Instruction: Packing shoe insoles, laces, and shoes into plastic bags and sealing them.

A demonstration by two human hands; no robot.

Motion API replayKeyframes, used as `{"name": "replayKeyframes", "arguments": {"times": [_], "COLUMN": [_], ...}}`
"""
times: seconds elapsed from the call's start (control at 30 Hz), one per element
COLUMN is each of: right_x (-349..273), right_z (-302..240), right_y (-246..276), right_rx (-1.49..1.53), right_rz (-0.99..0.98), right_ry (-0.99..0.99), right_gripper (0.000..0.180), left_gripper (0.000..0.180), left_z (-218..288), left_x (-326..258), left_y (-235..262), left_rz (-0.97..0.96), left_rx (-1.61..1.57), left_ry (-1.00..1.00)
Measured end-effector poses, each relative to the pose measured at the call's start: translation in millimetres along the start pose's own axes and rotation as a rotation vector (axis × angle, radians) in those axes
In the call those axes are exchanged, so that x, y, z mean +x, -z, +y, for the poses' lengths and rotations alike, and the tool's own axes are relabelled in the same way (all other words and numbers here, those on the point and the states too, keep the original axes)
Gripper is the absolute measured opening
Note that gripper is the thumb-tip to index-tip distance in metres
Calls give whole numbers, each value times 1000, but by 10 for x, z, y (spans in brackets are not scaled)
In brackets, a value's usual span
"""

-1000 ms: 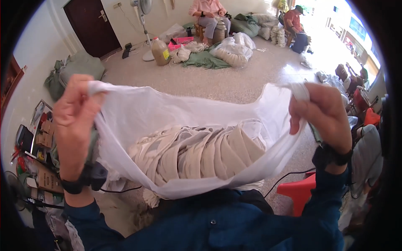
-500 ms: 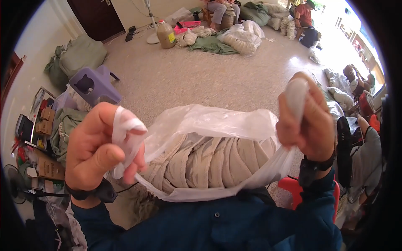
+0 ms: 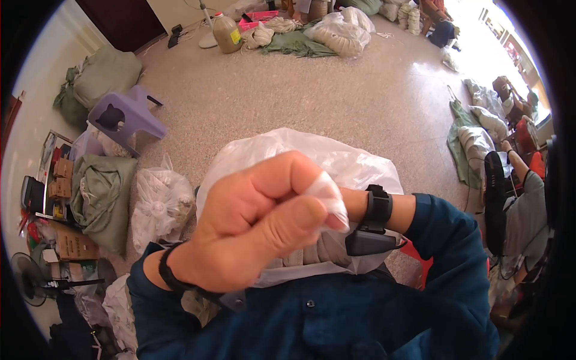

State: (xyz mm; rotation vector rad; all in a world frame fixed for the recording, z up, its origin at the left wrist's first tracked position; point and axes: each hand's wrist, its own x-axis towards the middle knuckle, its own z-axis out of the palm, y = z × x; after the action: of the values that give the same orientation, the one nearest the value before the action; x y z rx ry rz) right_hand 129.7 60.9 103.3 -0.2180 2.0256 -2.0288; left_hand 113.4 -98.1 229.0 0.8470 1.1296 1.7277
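My left hand point(image 3: 258, 222) is closed in front of my chest, its thumb and curled fingers pinching a twisted strip of the white plastic bag point(image 3: 258, 147). Behind it, my right hand point(image 3: 354, 206) is mostly covered; only its wrist side shows, and its fingers are hidden. The two hands cross over the bag, which lies against my lap. Inside the bag, part of the beige fabric bundles point(image 3: 327, 251) shows below my hands. The bag's far side stands up loosely beyond them.
A knotted clear bag point(image 3: 159, 207) and a green sack point(image 3: 103, 198) stand on the left, near a purple stool point(image 3: 133, 117). Filled bags and a jug point(image 3: 227, 34) sit across the floor. At right are sacks point(image 3: 477, 144) and another person's arm point(image 3: 517, 159).
My hands were apart, each holding a bag handle. They have come together over the bag, the left in front of the right, covering much of the opening.
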Motion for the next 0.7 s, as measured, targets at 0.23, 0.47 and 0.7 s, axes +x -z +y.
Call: {"name": "replayKeyframes", "arguments": {"times": [0.23, 0.47, 0.7], "right_x": [208, -149, -867], "right_z": [543, -16, -1052], "right_y": [230, 291, 39], "right_rx": [281, 113, 182], "right_rz": [-72, 14, 248], "right_ry": [146, -182, 146], "right_gripper": [22, 19, 15], "left_gripper": [15, 44, 107], "left_z": [-413, -215, -360], "left_x": [371, 157, 92], "left_y": [106, 224, 52], "left_rz": [24, 196, -23], "left_rx": [-166, 285, 635], "left_ry": [-19, 59, 61]}}
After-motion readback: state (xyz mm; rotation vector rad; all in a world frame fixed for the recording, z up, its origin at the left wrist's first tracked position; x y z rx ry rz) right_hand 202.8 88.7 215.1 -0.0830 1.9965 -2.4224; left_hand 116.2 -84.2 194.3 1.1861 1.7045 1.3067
